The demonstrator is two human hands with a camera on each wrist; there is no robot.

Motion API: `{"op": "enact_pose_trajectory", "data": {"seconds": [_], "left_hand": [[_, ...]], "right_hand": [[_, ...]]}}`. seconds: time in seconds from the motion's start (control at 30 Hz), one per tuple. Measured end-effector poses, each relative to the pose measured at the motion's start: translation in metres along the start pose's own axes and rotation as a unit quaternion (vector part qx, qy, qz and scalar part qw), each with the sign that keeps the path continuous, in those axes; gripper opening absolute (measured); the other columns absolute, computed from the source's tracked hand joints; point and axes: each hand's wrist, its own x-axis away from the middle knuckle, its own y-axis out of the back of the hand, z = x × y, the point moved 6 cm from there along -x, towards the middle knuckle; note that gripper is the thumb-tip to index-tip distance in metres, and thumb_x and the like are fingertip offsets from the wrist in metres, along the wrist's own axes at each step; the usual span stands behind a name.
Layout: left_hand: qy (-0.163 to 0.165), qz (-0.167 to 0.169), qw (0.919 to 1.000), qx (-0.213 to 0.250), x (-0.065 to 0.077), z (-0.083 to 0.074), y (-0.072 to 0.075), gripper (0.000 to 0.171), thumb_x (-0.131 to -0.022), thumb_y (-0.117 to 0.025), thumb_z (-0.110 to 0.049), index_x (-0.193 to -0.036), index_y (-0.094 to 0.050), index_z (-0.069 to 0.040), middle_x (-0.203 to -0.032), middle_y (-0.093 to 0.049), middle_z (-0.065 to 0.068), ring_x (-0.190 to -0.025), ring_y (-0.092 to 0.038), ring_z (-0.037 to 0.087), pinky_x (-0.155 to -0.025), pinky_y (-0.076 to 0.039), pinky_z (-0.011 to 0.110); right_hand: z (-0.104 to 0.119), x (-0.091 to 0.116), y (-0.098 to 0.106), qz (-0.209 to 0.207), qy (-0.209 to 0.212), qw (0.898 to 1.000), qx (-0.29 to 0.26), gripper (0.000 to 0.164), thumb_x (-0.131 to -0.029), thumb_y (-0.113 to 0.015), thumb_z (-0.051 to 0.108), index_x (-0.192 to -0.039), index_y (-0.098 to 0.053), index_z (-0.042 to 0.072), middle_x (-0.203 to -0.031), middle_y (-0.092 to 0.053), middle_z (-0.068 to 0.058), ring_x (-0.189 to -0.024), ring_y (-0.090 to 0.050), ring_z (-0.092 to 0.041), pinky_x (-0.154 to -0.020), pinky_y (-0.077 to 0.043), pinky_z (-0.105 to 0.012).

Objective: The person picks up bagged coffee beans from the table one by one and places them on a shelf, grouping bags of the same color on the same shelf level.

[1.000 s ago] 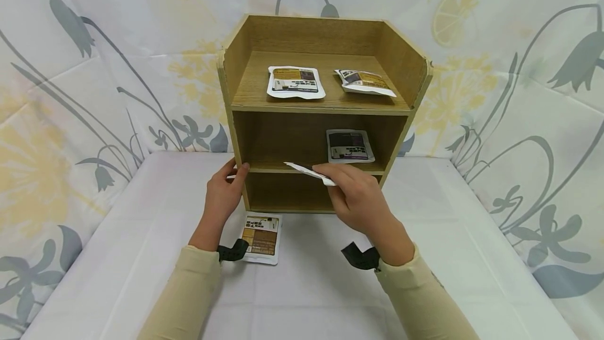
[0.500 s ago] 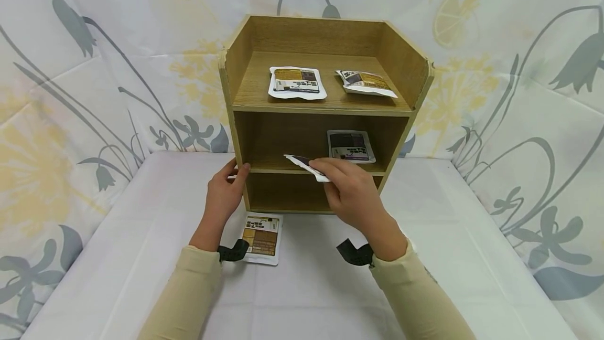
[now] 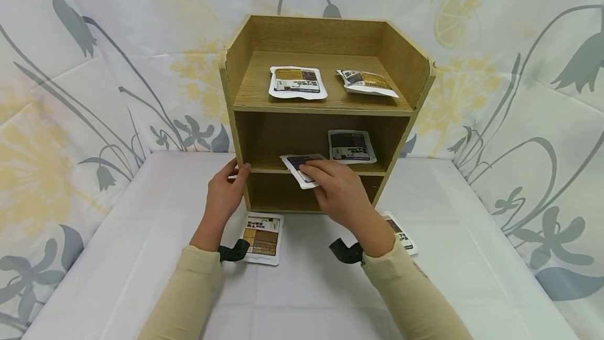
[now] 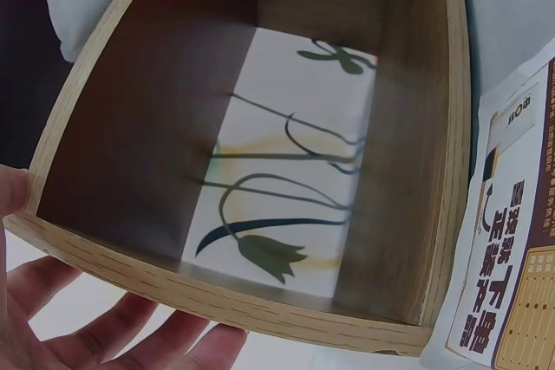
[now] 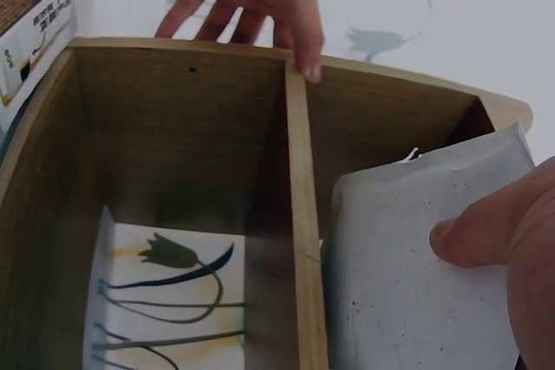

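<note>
My right hand (image 3: 346,193) pinches a flat white packet with a purple label (image 3: 293,162). The packet tilts at the front edge of the middle compartment of a wooden shelf unit (image 3: 323,110). In the right wrist view my thumb (image 5: 477,233) lies on the packet's plain pale underside (image 5: 399,257). At the unit's left side, my left hand (image 3: 224,193) grips the side panel, thumb on the front edge and fingers (image 4: 130,327) along the outer face. A dark-labelled packet (image 3: 351,147) lies at the right of the middle compartment.
Two brown-labelled packets, a left one (image 3: 297,82) and a puffier right one (image 3: 368,83), lie on the top shelf. On the white-covered table are a brown-labelled packet (image 3: 261,238) near my left wrist and another packet (image 3: 400,232) partly behind my right forearm. Floral cloth (image 3: 141,67) hangs behind.
My right hand has moved left and tilted the packet, so its purple label shows more. The packet behind my right forearm has come into view. My left hand stays in place.
</note>
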Motion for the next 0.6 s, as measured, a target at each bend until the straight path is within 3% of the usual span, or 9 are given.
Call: {"op": "enact_pose_trajectory", "data": {"seconds": [0.23,0.6], "left_hand": [[-0.001,0.0,1.0,0.003,0.0,-0.001,0.0,0.068,-0.093,-0.046,-0.064,-0.149,-0.041,-0.025,-0.13,-0.059,0.015,-0.112,-0.064,0.032,-0.084,-0.056,0.049],[-0.001,-0.001,1.0,0.006,0.0,0.0,0.0,0.069,-0.092,-0.046,-0.065,-0.148,-0.042,-0.026,-0.13,-0.06,0.015,-0.112,-0.064,0.032,-0.085,-0.056,0.049]], "right_hand": [[0.0,-0.003,-0.01,0.024,-0.016,0.999,0.017,0.04,-0.084,-0.062,-0.002,-0.121,-0.068,0.015,-0.122,-0.068,-0.004,-0.113,-0.064,-0.024,-0.098,-0.049,-0.045],[-0.002,-0.011,-0.028,0.095,-0.061,0.993,0.021,0.039,-0.092,-0.056,0.007,-0.129,-0.063,0.017,-0.134,-0.061,-0.004,-0.125,-0.057,-0.026,-0.104,-0.044,-0.051]]}}
